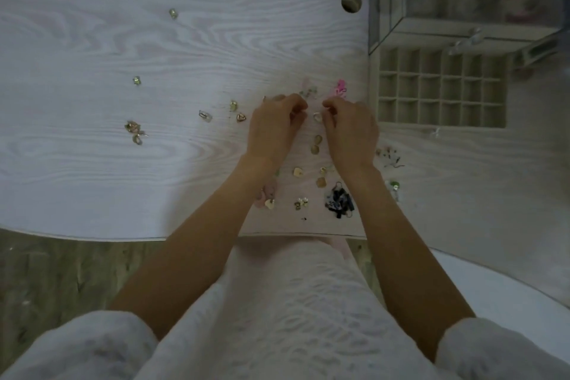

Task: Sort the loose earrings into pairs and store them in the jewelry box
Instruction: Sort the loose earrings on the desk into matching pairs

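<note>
Pale wood-grain bench [92, 49] fills most of the frame, with loose earrings scattered from centre left to lower right and the open jewelry box [441, 92], its gridded tray bare, at upper right. Both hands meet at centre: the left hand [273, 126] is curled, its hold hidden, while the right hand [351, 133] seems to pinch a small pale hoop earring [317, 116] in its fingers [327, 116]. Such glinting gold, pink and dark pieces are likely light, stiff and slippery, best pinched at the body, not the thin hooks.

Loose earrings [237, 116] across the table [123, 49]; jewelry box [441, 92] at far right
</note>
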A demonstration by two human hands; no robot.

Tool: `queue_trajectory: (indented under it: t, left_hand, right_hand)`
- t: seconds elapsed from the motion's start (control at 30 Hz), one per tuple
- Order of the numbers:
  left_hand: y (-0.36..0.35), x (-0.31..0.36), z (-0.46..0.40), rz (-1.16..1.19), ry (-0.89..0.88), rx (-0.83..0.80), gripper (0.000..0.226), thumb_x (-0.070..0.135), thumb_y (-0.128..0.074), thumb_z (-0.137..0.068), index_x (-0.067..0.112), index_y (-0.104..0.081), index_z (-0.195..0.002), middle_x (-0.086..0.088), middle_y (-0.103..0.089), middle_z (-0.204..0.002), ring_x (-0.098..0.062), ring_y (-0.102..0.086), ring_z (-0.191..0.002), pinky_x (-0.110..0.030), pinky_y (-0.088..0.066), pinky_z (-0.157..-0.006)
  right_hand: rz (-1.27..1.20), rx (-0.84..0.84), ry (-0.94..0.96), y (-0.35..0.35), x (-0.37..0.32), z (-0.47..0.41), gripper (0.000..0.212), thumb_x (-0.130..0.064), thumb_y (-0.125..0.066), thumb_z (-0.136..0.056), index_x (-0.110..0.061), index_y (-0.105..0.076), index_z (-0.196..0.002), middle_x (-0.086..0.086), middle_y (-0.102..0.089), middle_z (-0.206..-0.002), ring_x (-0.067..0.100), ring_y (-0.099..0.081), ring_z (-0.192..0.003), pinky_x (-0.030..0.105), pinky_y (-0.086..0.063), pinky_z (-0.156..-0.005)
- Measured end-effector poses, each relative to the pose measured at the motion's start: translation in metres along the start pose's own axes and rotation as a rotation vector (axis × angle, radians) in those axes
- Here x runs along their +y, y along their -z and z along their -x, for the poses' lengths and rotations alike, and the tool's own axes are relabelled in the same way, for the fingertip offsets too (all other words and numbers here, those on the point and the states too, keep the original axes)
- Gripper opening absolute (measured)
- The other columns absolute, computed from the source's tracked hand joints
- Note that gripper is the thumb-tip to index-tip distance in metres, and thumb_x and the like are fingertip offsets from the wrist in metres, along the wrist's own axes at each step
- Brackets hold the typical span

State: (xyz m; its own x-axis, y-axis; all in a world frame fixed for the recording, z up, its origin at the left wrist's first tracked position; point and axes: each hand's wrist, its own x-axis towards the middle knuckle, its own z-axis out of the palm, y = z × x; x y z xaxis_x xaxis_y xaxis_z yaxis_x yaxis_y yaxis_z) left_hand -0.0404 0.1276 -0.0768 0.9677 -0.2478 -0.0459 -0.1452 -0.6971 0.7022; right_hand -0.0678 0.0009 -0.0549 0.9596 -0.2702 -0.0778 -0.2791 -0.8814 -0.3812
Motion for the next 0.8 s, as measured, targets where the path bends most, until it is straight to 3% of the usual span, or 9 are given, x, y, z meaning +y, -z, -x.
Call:
queue_trajectory:
  t: [0.13, 0.33, 0.7, 0.8]
  left_hand:
    - [0.002, -0.004, 0.004, -0.075, 0.017, -0.004, 0.017, 0.019, -0.061, -0.085, 0.013, -0.065, -0.101, -0.005, -0.067, -0.092, -0.020, -0.062, -0.080, -0.035, -0.051, -0.073]
    - [-0.002, 0.006, -0.002, -0.131, 0.029, -0.029, 0.018, 0.022, -0.061, -0.086, 0.014, -0.069, -0.100, -0.008, -0.069, -0.091, -0.024, -0.063, -0.082, -0.036, -0.050, -0.076]
    - [0.006, 0.008, -0.001, -0.066, 0.022, -0.032, 0.021, 0.019, -0.060, -0.087, 0.012, -0.068, -0.105, -0.005, -0.072, -0.095, -0.021, -0.066, -0.084, -0.038, -0.050, -0.085]
    - [0.020, 0.001, 0.007, -0.018, -0.046, -0.043, 0.020, 0.021, -0.059, -0.088, 0.014, -0.068, -0.105, -0.002, -0.071, -0.094, -0.013, -0.063, -0.076, -0.035, -0.053, -0.079]
  right_hand:
    - [0.062, -0.008, 0.050, 0.003, 0.007, -0.001, 0.023, -0.019, -0.050, -0.095, -0.014, -0.064, -0.113, 0.006, -0.066, -0.107, 0.024, -0.050, -0.107, 0.028, -0.034, -0.070]
    - [0.104, -0.102, 0.097, -0.004, 0.001, -0.004, 0.017, -0.019, -0.053, -0.093, -0.012, -0.065, -0.103, 0.006, -0.067, -0.102, 0.025, -0.051, -0.102, 0.031, -0.039, -0.072]
    - [0.084, -0.103, 0.078, 0.000, -0.004, -0.002, 0.024, -0.017, -0.053, -0.092, -0.013, -0.061, -0.115, 0.007, -0.066, -0.108, 0.024, -0.051, -0.107, 0.032, -0.041, -0.077]
    - [0.055, -0.059, 0.108, 0.007, -0.001, 0.004, 0.025, -0.013, -0.053, -0.092, -0.013, -0.061, -0.115, 0.007, -0.065, -0.108, 0.025, -0.050, -0.107, 0.031, -0.040, -0.077]
